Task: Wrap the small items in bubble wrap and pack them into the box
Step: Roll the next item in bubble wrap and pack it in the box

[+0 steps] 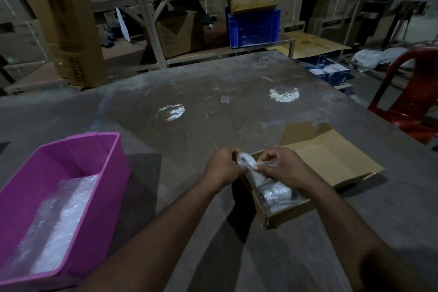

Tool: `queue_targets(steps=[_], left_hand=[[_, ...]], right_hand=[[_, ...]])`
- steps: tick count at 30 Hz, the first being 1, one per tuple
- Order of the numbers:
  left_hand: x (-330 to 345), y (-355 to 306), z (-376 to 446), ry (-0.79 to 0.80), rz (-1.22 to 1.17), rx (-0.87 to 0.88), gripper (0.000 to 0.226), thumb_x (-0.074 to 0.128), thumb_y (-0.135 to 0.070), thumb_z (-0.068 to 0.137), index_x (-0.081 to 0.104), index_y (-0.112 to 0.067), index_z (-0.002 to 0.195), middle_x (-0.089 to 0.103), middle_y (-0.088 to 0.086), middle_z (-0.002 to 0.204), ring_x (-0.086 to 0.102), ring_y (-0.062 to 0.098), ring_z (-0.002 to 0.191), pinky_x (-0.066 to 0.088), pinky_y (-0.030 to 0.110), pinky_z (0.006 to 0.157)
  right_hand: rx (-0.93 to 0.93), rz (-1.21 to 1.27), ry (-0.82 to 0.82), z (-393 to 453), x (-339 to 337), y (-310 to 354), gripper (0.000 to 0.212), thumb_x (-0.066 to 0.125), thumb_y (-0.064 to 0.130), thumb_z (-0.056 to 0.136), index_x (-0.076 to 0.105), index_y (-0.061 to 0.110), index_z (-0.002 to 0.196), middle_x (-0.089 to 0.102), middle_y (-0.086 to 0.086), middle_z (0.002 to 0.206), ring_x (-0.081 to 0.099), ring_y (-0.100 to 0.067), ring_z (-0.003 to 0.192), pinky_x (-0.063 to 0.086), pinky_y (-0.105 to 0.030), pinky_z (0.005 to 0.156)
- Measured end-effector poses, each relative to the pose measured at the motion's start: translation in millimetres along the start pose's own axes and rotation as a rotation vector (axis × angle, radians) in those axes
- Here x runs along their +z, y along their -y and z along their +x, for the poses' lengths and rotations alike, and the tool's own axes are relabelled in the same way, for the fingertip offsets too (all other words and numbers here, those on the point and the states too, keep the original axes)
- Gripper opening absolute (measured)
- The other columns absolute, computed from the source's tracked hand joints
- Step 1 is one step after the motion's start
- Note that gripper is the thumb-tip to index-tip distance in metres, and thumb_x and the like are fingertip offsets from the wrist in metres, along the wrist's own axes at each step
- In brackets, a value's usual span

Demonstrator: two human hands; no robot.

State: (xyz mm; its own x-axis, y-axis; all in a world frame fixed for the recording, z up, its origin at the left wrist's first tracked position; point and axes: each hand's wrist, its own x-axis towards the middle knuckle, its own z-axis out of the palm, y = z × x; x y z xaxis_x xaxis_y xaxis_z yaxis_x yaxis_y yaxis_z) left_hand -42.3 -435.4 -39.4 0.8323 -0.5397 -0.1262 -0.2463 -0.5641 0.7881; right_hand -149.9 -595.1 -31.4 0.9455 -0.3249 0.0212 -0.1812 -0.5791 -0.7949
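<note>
Both hands meet over the near left corner of an open cardboard box (pixel 331 156) on the grey table. My left hand (pixel 221 167) grips one end of a small item rolled in bubble wrap (pixel 247 163). My right hand (pixel 282 166) pinches the loose wrap at the other side. The item inside the wrap is hidden. Below the hands, a wrapped item (pixel 276 194) lies in the box's near end. A pink plastic bin (pixel 71 161) at the left holds sheets of bubble wrap (pixel 61 216).
The grey table (pixel 213 102) stretches ahead, with two bright reflections on it. A red plastic chair (pixel 412 92) stands at the right edge. Behind the table are shelves, stacked cartons, a tall cardboard carton (pixel 73 31) and a blue crate (pixel 252 28).
</note>
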Motion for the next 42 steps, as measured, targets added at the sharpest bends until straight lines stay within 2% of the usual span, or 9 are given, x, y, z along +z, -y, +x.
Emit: queue_targets(steps=[3, 6, 9, 11, 19, 24, 29, 34, 42], left_hand=[[1.1, -5.9, -9.8, -0.065, 0.112, 0.0, 0.052, 0.079, -0.03, 0.069, 0.055, -0.026, 0.115, 0.069, -0.005, 0.103, 0.067, 0.018, 0.093, 0.056, 0.037, 0.086], [6.8, -9.1, -13.9, -0.193, 0.211, 0.055, 0.032, 0.075, -0.028, 0.079, 0.05, -0.029, 0.1, 0.058, -0.009, 0.097, 0.06, 0.016, 0.085, 0.05, 0.032, 0.075], [10.6, -13.4, -16.6, -0.173, 0.337, 0.119, 0.007, 0.066, -0.024, 0.083, 0.063, -0.029, 0.086, 0.067, -0.01, 0.089, 0.066, 0.015, 0.087, 0.05, 0.03, 0.07], [11.5, -16.6, -18.8, -0.117, 0.434, 0.14, 0.015, 0.062, -0.021, 0.086, 0.071, -0.03, 0.095, 0.072, -0.01, 0.095, 0.067, 0.014, 0.093, 0.048, 0.026, 0.07], [13.9, -26.9, -20.7, -0.13, 0.577, 0.207, 0.038, 0.072, -0.017, 0.084, 0.05, -0.022, 0.114, 0.061, 0.004, 0.117, 0.062, 0.028, 0.104, 0.048, 0.037, 0.078], [14.7, -24.9, -18.9, -0.106, 0.654, 0.219, 0.027, 0.066, -0.023, 0.088, 0.067, -0.025, 0.114, 0.068, 0.002, 0.115, 0.065, 0.026, 0.106, 0.049, 0.034, 0.078], [16.7, -30.2, -21.0, -0.127, 0.826, 0.225, 0.024, 0.059, -0.025, 0.092, 0.07, -0.013, 0.109, 0.066, 0.011, 0.116, 0.064, 0.031, 0.106, 0.047, 0.034, 0.074], [21.7, -31.3, -19.4, -0.055, 0.887, 0.228, 0.025, 0.054, -0.023, 0.099, 0.07, -0.013, 0.115, 0.057, 0.012, 0.127, 0.057, 0.029, 0.114, 0.049, 0.036, 0.084], [23.6, -34.9, -20.4, -0.027, 0.912, 0.167, 0.029, 0.063, -0.032, 0.093, 0.071, -0.016, 0.115, 0.049, 0.01, 0.127, 0.051, 0.029, 0.116, 0.047, 0.04, 0.088]], right_hand=[[0.08, 0.102, -0.043, 0.8, 0.0, -0.5, 0.02, 0.08, 0.022, 0.085, 0.069, 0.006, 0.085, 0.071, -0.007, 0.064, 0.064, -0.008, 0.051, 0.052, -0.028, 0.053], [0.101, 0.09, -0.069, 3.4, -2.0, -1.8, 0.017, 0.08, 0.021, 0.086, 0.067, 0.008, 0.087, 0.071, -0.01, 0.066, 0.064, -0.013, 0.053, 0.053, -0.032, 0.054], [0.059, -0.047, -0.139, 9.8, -1.8, -4.8, 0.012, 0.078, 0.023, 0.086, 0.067, 0.02, 0.085, 0.072, -0.001, 0.073, 0.068, -0.017, 0.063, 0.053, -0.034, 0.06], [0.032, -0.197, -0.174, 14.6, -3.4, -6.8, 0.009, 0.075, 0.027, 0.086, 0.066, 0.027, 0.087, 0.07, 0.005, 0.081, 0.066, -0.017, 0.072, 0.05, -0.033, 0.064], [0.008, -0.606, -0.175, 30.1, -1.6, -6.3, 0.013, 0.067, 0.022, 0.088, 0.068, 0.027, 0.1, 0.07, -0.006, 0.096, 0.062, -0.027, 0.097, 0.044, -0.031, 0.069], [0.005, -0.706, -0.147, 34.9, -4.5, -9.1, 0.019, 0.07, 0.024, 0.088, 0.071, 0.031, 0.106, 0.068, -0.006, 0.105, 0.057, -0.024, 0.105, 0.045, -0.034, 0.086], [-0.001, -0.739, -0.152, 41.2, -1.3, -9.8, 0.012, 0.073, 0.024, 0.081, 0.074, 0.029, 0.091, 0.068, 0.001, 0.096, 0.056, -0.024, 0.103, 0.043, -0.032, 0.08], [0.023, -0.686, -0.109, 41.8, -3.2, -10.4, 0.016, 0.068, 0.009, 0.078, 0.061, 0.023, 0.075, 0.068, -0.002, 0.076, 0.063, -0.022, 0.073, 0.036, -0.027, 0.06], [-0.148, -0.874, -0.004, 38.6, -13.3, -14.8, 0.021, 0.069, 0.005, 0.082, 0.074, 0.024, 0.091, 0.071, -0.002, 0.098, 0.063, -0.021, 0.092, 0.047, -0.031, 0.075]])
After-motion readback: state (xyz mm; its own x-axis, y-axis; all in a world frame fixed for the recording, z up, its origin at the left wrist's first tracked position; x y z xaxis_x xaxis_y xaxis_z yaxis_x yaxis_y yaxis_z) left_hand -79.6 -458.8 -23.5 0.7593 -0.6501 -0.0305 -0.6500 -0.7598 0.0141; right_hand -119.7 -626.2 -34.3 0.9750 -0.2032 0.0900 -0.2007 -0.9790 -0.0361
